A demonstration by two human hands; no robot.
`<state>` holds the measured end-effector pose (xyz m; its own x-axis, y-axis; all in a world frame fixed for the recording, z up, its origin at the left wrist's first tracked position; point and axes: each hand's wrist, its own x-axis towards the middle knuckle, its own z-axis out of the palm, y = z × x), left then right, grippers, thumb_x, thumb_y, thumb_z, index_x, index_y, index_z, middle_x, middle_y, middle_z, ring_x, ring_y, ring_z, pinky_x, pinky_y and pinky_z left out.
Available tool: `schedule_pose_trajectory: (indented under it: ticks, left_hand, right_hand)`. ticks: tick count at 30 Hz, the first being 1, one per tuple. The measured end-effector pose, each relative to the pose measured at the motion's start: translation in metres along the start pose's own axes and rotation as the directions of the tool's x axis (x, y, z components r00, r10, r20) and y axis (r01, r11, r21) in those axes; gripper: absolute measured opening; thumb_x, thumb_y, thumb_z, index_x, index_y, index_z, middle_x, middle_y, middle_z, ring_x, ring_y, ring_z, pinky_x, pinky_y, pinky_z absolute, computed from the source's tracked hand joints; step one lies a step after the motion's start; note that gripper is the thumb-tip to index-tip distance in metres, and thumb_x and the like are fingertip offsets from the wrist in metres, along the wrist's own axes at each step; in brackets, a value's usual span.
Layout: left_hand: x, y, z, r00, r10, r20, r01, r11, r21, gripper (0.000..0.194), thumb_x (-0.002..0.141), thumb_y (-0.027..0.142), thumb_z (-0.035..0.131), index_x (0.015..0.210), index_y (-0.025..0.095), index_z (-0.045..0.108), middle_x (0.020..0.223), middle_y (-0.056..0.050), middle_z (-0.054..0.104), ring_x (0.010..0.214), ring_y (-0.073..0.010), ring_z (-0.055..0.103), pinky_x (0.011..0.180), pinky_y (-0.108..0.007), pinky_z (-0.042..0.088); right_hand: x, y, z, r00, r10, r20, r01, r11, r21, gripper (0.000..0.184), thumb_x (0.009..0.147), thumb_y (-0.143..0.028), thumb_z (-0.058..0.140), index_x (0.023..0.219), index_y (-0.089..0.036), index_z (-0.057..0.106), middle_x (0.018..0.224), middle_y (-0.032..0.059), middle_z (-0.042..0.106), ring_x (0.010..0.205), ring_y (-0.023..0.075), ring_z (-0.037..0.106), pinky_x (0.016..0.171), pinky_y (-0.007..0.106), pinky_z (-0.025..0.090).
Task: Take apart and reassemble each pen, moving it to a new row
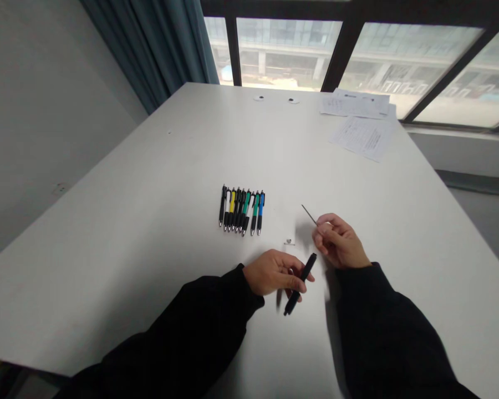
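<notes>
Left hand [276, 272] had a slim black plastic-looking pen barrel [293, 301] pinched mid-length over the smooth white table [149, 221], right hand [341, 244] pinched a thin dark rod [309, 215] by its near end, and honestly both looked light, stiff, maybe slippery, so those holds seemed right.

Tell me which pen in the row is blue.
The pen at the right end: its barrel alone is blue, while the others are green, white, black or yellow.
</notes>
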<state>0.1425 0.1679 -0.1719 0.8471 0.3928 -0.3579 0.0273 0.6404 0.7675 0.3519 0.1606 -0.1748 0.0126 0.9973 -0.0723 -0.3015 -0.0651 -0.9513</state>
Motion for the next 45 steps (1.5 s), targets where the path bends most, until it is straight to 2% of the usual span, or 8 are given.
schedule_pose_trajectory:
  ticks: [3, 6, 10, 12, 22, 28, 39, 45]
  left_hand:
    - [0.002, 0.001, -0.003, 1.0, -0.006, -0.027, 0.007, 1.0, 0.002, 0.045, 0.057, 0.035, 0.09, 0.089, 0.009, 0.072, 0.068, -0.004, 0.068, 0.057, -0.0162, 0.069, 0.052, -0.022, 0.052]
    - [0.002, 0.001, -0.004, 0.999, -0.017, -0.032, 0.018, 1.0, 0.016, 0.044, 0.058, 0.034, 0.089, 0.091, 0.01, 0.072, 0.068, -0.004, 0.068, 0.06, -0.0162, 0.069, 0.054, -0.023, 0.053]
    - [0.002, 0.0, -0.004, 0.999, -0.018, -0.035, 0.019, 0.999, 0.044, 0.043, 0.06, 0.034, 0.088, 0.092, 0.01, 0.072, 0.07, -0.004, 0.069, 0.062, -0.0166, 0.069, 0.056, -0.024, 0.053]
    - [0.001, -0.001, -0.004, 0.999, -0.023, -0.033, 0.025, 0.997, 0.068, 0.044, 0.06, 0.035, 0.088, 0.093, 0.01, 0.072, 0.07, -0.004, 0.069, 0.062, -0.0168, 0.069, 0.056, -0.024, 0.052]
    - [0.0, -0.001, -0.002, 1.0, -0.013, -0.021, 0.015, 0.993, 0.121, 0.045, 0.062, 0.038, 0.086, 0.095, 0.01, 0.072, 0.067, -0.004, 0.069, 0.06, -0.0145, 0.067, 0.056, -0.023, 0.05]
    - [0.0, -0.001, 0.0, 0.999, -0.006, -0.032, 0.01, 0.994, 0.108, 0.045, 0.06, 0.038, 0.087, 0.093, 0.01, 0.073, 0.066, -0.004, 0.068, 0.061, -0.0151, 0.067, 0.054, -0.023, 0.05]
    - [0.001, -0.001, 0.0, 0.998, 0.001, -0.069, 0.006, 0.995, 0.097, 0.049, 0.061, 0.041, 0.087, 0.095, 0.01, 0.071, 0.069, -0.004, 0.068, 0.062, -0.0168, 0.069, 0.056, -0.024, 0.051]
    - [0.002, -0.004, -0.002, 0.998, 0.023, -0.062, -0.018, 0.996, 0.087, 0.045, 0.065, 0.038, 0.085, 0.097, 0.01, 0.07, 0.071, -0.005, 0.068, 0.063, -0.0171, 0.069, 0.056, -0.024, 0.052]
  right_hand:
    - [0.001, 0.0, -0.01, 0.995, -0.097, 0.019, 0.092, 0.979, 0.183, 0.036, 0.069, -0.053, 0.076, 0.09, -0.028, 0.063, 0.065, 0.0006, 0.054, 0.057, 0.0141, 0.048, 0.04, 0.023, 0.026]
    - [0.0, -0.002, -0.018, 0.988, -0.153, -0.028, 0.155, 0.957, 0.246, 0.051, 0.056, -0.066, 0.079, 0.092, -0.032, 0.067, 0.065, 0.0009, 0.048, 0.055, 0.0148, 0.042, 0.038, 0.025, 0.022]
    - [0.002, -0.005, -0.016, 0.99, -0.133, -0.056, 0.143, 0.962, 0.234, 0.025, 0.072, -0.056, 0.074, 0.074, -0.033, 0.065, 0.054, -0.004, 0.024, 0.046, 0.013, 0.021, 0.037, 0.025, 0.019]
    - [0.004, -0.007, -0.01, 0.99, -0.125, -0.061, 0.135, 0.971, 0.195, 0.026, 0.078, -0.057, 0.067, 0.072, -0.032, 0.063, 0.056, -0.0035, 0.022, 0.047, 0.014, 0.019, 0.037, 0.025, 0.018]
    - [0.005, -0.014, 0.005, 0.999, -0.049, -0.006, 0.049, 0.975, 0.215, 0.035, 0.069, -0.05, 0.077, 0.067, -0.025, 0.053, 0.064, -0.002, 0.03, 0.053, 0.0131, 0.03, 0.043, 0.025, 0.021]
    - [0.006, -0.015, 0.005, 0.997, -0.049, -0.052, 0.058, 0.979, 0.197, 0.035, 0.069, -0.051, 0.076, 0.068, -0.025, 0.052, 0.065, -0.0017, 0.035, 0.052, 0.0126, 0.03, 0.044, 0.026, 0.023]
    - [0.003, 0.0, 0.002, 0.963, 0.013, 0.269, -0.031, 0.998, 0.061, 0.02, 0.069, -0.038, 0.082, 0.072, -0.019, 0.075, 0.068, 0.0025, 0.057, 0.056, 0.0128, 0.047, 0.05, 0.027, 0.034]
    - [0.003, 0.002, 0.0, 0.94, 0.096, 0.327, -0.13, 0.988, 0.082, 0.033, 0.064, -0.032, 0.085, 0.094, -0.021, 0.076, 0.08, 0.004, 0.063, 0.065, 0.0135, 0.051, 0.053, 0.024, 0.035]
